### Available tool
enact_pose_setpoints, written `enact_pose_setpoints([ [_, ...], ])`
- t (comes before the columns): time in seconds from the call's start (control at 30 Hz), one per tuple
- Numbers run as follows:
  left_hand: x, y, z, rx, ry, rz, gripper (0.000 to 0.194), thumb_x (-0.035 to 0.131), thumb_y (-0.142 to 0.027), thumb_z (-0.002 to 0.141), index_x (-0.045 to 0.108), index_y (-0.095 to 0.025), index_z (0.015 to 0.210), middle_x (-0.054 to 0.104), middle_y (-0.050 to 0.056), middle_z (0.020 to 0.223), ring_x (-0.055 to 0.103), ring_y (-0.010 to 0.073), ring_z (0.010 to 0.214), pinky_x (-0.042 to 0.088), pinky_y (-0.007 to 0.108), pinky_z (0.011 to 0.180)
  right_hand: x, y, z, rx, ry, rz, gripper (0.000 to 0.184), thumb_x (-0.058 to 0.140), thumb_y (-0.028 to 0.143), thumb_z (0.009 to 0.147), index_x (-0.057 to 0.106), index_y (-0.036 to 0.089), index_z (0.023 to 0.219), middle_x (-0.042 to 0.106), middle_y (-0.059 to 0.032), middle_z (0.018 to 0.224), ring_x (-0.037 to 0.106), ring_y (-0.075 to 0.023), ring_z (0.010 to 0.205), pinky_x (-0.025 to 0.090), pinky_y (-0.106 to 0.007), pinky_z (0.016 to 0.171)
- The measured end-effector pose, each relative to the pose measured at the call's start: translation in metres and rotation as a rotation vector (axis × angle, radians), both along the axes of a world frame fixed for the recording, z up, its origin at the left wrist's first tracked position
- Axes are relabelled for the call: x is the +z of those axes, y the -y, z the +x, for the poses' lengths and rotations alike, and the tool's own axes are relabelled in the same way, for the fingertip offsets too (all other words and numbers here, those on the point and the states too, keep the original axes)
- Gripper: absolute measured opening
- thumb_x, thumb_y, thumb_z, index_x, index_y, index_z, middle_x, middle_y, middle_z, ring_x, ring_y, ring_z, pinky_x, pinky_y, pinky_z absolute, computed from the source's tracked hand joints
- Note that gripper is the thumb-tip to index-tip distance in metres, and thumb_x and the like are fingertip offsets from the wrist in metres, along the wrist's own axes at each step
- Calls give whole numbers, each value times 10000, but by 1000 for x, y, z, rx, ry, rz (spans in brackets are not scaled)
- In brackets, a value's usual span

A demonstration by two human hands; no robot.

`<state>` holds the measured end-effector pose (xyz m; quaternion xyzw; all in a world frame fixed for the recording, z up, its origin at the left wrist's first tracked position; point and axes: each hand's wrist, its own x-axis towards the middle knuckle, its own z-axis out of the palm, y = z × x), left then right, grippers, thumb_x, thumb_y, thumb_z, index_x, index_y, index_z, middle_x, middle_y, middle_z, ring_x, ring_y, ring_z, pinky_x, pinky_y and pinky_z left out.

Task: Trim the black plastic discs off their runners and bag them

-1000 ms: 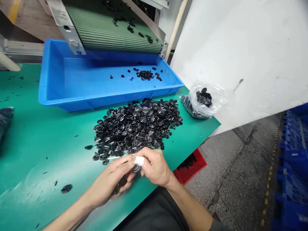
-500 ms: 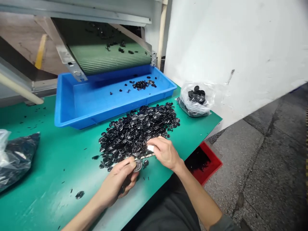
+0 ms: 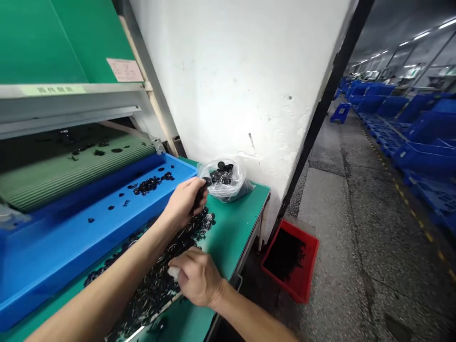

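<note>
My left hand [image 3: 183, 202] is stretched out over the green table [image 3: 235, 223], closed round several small black round parts, just short of a clear plastic bag [image 3: 225, 179] holding more of them. My right hand [image 3: 195, 278] rests curled on the near edge of the pile of black round parts [image 3: 156, 280]. One of its fingers is wrapped in white tape, and a thin pale strip lies under it. What the right hand's fingers hold, if anything, is hidden.
A blue tray [image 3: 71, 237] with a few black parts sits behind the pile, under a green ribbed conveyor [image 3: 71, 166]. A white wall [image 3: 242, 85] rises behind the bag. A red bin [image 3: 290, 261] stands on the grey floor, with blue crates [image 3: 420, 137] far right.
The view has swung up and to the right. My left hand has left the spot beside the right hand and reached forward with black parts to the plastic bag. My right hand stays at the pile.
</note>
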<state>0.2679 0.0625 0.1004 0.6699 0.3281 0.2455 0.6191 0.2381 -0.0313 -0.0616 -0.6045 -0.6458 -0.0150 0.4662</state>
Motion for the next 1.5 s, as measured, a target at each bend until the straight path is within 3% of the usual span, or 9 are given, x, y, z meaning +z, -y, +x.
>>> enact_pose_setpoints([
  [0.13,-3,-36,78,58,-95,127,98,556,-248,671,502,-188,615,510,-6,545,436,112,418,257,221,348,-1,-4,-1,-14,33,-13,168,578,119,844,668,191,966,758,-19,880,677,-173,777,527,-272,816],
  [0.27,-13,-57,121,121,-156,289,173,573,-344,701,573,-183,638,590,26,573,555,185,541,402,278,486,-2,-9,0,24,114,14,142,577,164,846,624,189,977,749,-26,875,683,-169,776,535,-280,796],
  [0.47,-26,-76,132,93,-176,512,405,411,-484,864,636,-195,689,740,123,912,641,298,936,462,365,815,-6,-10,-1,9,146,36,186,576,154,803,604,193,983,726,-20,817,669,-172,748,540,-279,757],
  [0.67,-28,-68,121,92,-121,690,215,459,-282,844,570,-208,675,680,49,732,597,205,748,420,306,750,-5,-7,2,-2,147,26,184,554,109,794,639,194,934,715,-35,783,660,-184,726,545,-284,742],
  [0.83,-5,-51,74,107,-70,696,320,444,-390,902,586,-195,691,547,-17,604,499,126,620,387,248,645,2,3,0,-19,-21,-26,308,510,32,781,687,189,978,726,-58,853,655,-214,805,550,-307,768],
  [1.03,6,-23,-50,142,-109,544,502,347,-543,955,592,-197,688,418,-46,487,366,117,454,314,253,473,12,14,34,-69,-286,-21,427,442,-6,786,706,202,1049,705,-61,1040,654,-199,966,545,-294,870],
  [1.13,-10,0,-114,157,-286,409,464,400,-583,931,633,-213,773,484,-38,516,379,128,445,309,245,433,16,6,80,-228,-257,-133,445,395,3,848,682,156,1152,676,-115,1141,618,-226,1073,505,-358,963],
  [1.27,-48,33,-171,104,-350,300,446,417,-598,922,657,-231,846,513,-37,535,420,136,435,342,229,396,22,-18,119,-260,11,-425,473,489,38,845,612,156,1286,602,-133,1317,547,-272,1189,457,-421,1018],
  [1.5,-96,83,-204,-221,-205,565,337,413,-383,987,591,-251,733,571,-32,562,543,136,480,430,209,475,20,-24,95,-174,158,-456,409,438,13,858,674,180,1147,666,-119,1144,575,-251,1026,495,-386,890],
])
